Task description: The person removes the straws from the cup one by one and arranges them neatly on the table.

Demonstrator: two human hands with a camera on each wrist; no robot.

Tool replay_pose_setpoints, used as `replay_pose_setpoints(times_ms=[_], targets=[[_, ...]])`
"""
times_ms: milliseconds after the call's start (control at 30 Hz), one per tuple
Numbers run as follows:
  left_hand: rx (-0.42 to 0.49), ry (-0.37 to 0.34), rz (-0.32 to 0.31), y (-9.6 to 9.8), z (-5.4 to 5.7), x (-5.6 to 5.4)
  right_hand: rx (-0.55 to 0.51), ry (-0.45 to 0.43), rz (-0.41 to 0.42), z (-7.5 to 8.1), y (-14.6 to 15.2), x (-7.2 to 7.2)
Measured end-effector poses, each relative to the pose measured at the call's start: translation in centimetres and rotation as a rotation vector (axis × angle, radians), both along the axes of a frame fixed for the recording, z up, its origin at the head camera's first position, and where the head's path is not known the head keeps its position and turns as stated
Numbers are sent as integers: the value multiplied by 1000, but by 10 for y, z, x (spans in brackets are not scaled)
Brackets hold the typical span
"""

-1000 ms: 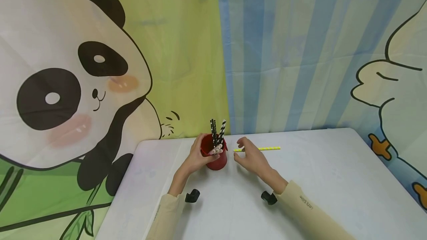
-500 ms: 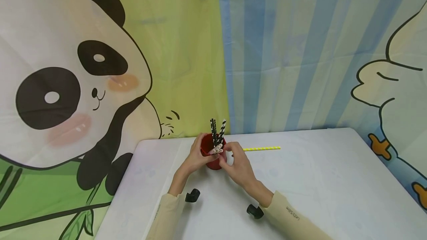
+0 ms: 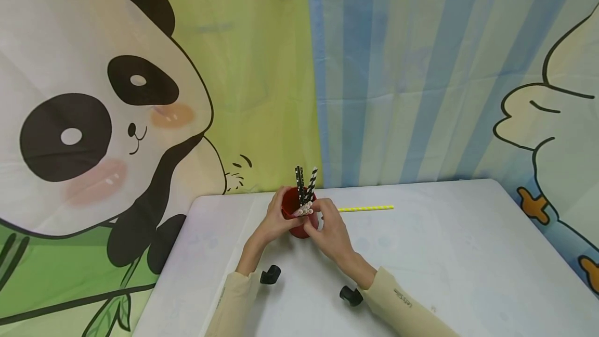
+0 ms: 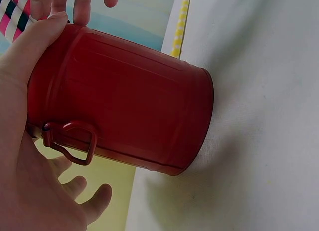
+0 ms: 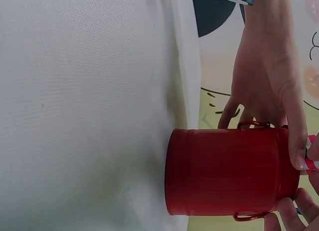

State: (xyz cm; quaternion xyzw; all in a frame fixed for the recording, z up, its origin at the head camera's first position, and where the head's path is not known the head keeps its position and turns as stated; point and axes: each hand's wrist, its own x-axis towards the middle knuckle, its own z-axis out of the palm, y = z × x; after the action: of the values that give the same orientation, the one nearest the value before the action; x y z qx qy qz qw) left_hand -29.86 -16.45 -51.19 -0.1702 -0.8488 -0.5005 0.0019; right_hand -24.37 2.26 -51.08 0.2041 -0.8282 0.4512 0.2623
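Note:
A red metal bucket (image 3: 299, 232) with small side handles stands upright on the white table. My left hand (image 3: 273, 218) grips it near the rim, thumb across the front and fingers round the far left side. My right hand (image 3: 333, 232) curls at the right side of the rim, thumb in front and fingers bent beside the bucket. Inside stand black dotted straws (image 3: 299, 183), a black-and-white striped straw (image 3: 311, 182) and several pink-and-white striped straws (image 3: 303, 212). The left wrist view shows the bucket's wall (image 4: 124, 96) and a side handle (image 4: 82, 141).
A yellow-and-white straw (image 3: 367, 208) lies on the table (image 3: 435, 254) just right of my right hand. Behind the table's far edge hangs a printed curtain (image 3: 374, 77) with a panda and stripes. Black wrist cameras (image 3: 351, 295) jut inward from both forearms.
My right hand has moved left from beside the yellow straw to the bucket's right rim, with its fingers curling in. My left hand and the bucket have stayed in place.

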Motion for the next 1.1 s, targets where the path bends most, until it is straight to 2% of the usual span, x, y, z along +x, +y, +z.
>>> replay_pose_setpoints(times_ms=[267,467,700,967,1100], targets=[[-32,-3,-5,-1,0,0,18,-22,-35,0,-2,0],[-38,-15,-13,-1,0,1,20,-4,-66,-1,-4,1],[-22,-11,9,0,0,0,-9,-11,-47,1,-2,0],[-44,-35,15,-1,-2,0,-69,41,-45,16,5,5],[-29,-28,16,-1,-1,-1,-104,27,-57,28,11,8]])
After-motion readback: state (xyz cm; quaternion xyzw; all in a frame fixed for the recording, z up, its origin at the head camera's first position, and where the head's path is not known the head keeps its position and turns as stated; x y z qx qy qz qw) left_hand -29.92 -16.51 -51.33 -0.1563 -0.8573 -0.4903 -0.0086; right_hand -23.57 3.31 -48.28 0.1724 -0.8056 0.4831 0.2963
